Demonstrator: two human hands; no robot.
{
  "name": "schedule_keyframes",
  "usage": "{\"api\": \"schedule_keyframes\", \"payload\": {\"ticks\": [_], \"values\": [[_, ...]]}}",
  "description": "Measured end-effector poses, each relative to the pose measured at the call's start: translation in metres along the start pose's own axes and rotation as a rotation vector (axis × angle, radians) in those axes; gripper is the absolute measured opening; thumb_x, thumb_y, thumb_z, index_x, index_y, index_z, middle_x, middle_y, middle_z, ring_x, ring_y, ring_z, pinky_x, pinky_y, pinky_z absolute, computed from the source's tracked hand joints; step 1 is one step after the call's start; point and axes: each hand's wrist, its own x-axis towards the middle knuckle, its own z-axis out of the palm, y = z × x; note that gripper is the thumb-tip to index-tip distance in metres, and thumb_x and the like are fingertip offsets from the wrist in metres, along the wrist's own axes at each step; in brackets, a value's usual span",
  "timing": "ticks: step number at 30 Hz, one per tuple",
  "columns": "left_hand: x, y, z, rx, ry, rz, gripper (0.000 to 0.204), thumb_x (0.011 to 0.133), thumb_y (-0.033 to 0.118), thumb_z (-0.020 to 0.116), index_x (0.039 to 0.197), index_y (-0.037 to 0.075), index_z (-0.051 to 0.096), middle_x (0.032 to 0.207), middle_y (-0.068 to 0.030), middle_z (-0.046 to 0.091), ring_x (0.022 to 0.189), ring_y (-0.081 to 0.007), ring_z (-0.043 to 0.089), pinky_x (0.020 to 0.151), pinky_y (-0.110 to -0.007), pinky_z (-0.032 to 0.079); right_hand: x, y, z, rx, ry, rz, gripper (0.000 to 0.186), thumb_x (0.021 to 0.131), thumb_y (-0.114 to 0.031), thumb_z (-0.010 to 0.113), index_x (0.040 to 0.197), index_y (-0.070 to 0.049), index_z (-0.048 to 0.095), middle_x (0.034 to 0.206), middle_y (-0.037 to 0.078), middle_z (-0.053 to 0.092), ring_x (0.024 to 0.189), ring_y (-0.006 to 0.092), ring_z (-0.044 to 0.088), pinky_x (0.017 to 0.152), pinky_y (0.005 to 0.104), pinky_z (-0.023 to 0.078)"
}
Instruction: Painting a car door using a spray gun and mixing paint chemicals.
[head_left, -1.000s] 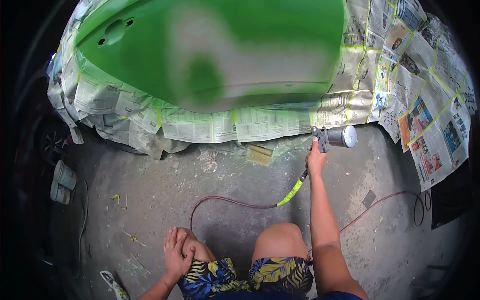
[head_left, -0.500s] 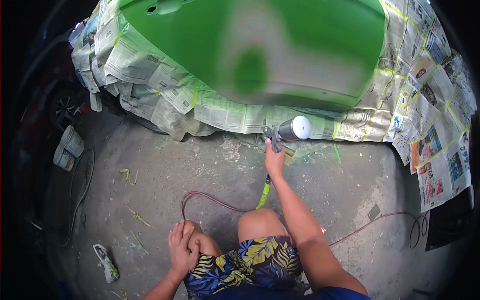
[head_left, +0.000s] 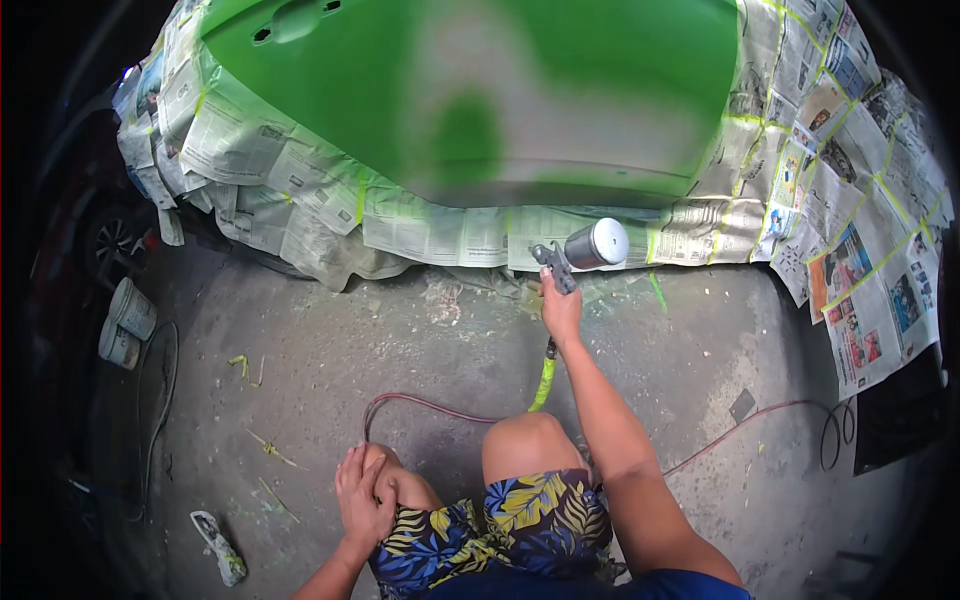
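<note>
My right hand (head_left: pixel 562 306) is wrapped round the handle of a spray gun (head_left: pixel 556 266) with a round metal paint cup (head_left: pixel 597 243) on it. The gun is held low in front of a green car door (head_left: pixel 600 60), which bears a pale grey patch across its middle and lower part. From under the grip runs a hose, wrapped at its end in yellow-green tape (head_left: pixel 543 382). My left hand (head_left: pixel 366 492) rests on my left knee, its fingers stretched out and nothing in it.
Taped newspaper (head_left: pixel 440 232) surrounds the door. A red hose (head_left: pixel 440 403) loops across the concrete floor (head_left: pixel 330 350) past my knees. Two stacked buckets (head_left: pixel 130 312) stand at left, beside a dark car's wheel (head_left: pixel 115 240). Tape scraps (head_left: pixel 272 450) and a crumpled wrapper (head_left: pixel 218 548) lie about.
My right hand and the spray gun have shifted slightly right. The door and newspaper sit a little further left in view as my head turned. My left hand stays on the knee.
</note>
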Motion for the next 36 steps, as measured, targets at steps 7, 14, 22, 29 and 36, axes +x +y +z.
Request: {"api": "schedule_keyframes", "payload": {"ticks": [7,14,22,29,36], "values": [[0.015,0.004,0.01,0.012,-0.031,0.024,0.046,0.086,0.025,0.063,0.127,0.003,0.066,0.154,-0.0224,0.042,0.144,-0.043,0.036,0.121,-0.051,0.023,0.052,0.036,-0.125,-0.052,0.266,-0.048,0.044,0.096,-0.04,0.068,0.073,-0.003,0.061,0.059,0.002,0.054,0.048,0.0116,0.049,0.046,0.0324,0.037],[0.022,0.009,0.016,0.021,-0.046,0.022,0.047,0.086,0.027,0.063,0.127,0.003,0.066,0.153,-0.0224,0.043,0.143,-0.0437,0.036,0.12,-0.052,0.023,0.083,0.028,-0.216,-0.173,0.487,0.061,0.046,0.098,-0.038,0.065,0.076,0.003,0.066,0.064,0.007,0.061,0.062,0.0171,0.056,0.062,0.0372,0.045],[0.023,0.006,0.016,0.008,0.001,0.009,0.045,0.085,0.025,0.064,0.125,0.005,0.068,0.15,-0.0228,0.046,0.142,-0.0418,0.039,0.119,-0.052,0.026,0.045,-0.004,-0.161,-0.181,0.382,0.026,0.047,0.098,-0.04,0.065,0.076,0.001,0.062,0.062,0.005,0.056,0.056,0.0145,0.052,0.054,0.0348,0.041],[0.015,0.004,0.011,-0.009,0.043,0.08,0.045,0.084,0.023,0.065,0.125,0.006,0.068,0.148,-0.0229,0.048,0.14,-0.0419,0.04,0.118,-0.053,0.026,-0.013,-0.03,-0.031,-0.157,0.048,-0.118,0.033,0.098,-0.032,0.066,0.097,0.001,0.064,0.07,0.005,0.06,0.065,0.0147,0.054,0.065,0.0352,0.047],[-0.01,-0.01,0.004,-0.017,0.096,0.006,0.046,0.083,0.022,0.064,0.126,0.006,0.067,0.149,-0.0221,0.048,0.141,-0.0411,0.04,0.119,-0.052,0.026,-0.059,-0.066,0.074,-0.134,-0.181,-0.172,0.037,0.097,-0.035,0.066,0.091,0.001,0.061,0.07,0.011,0.059,0.066,0.0183,0.051,0.064,0.0365,0.045]]}}
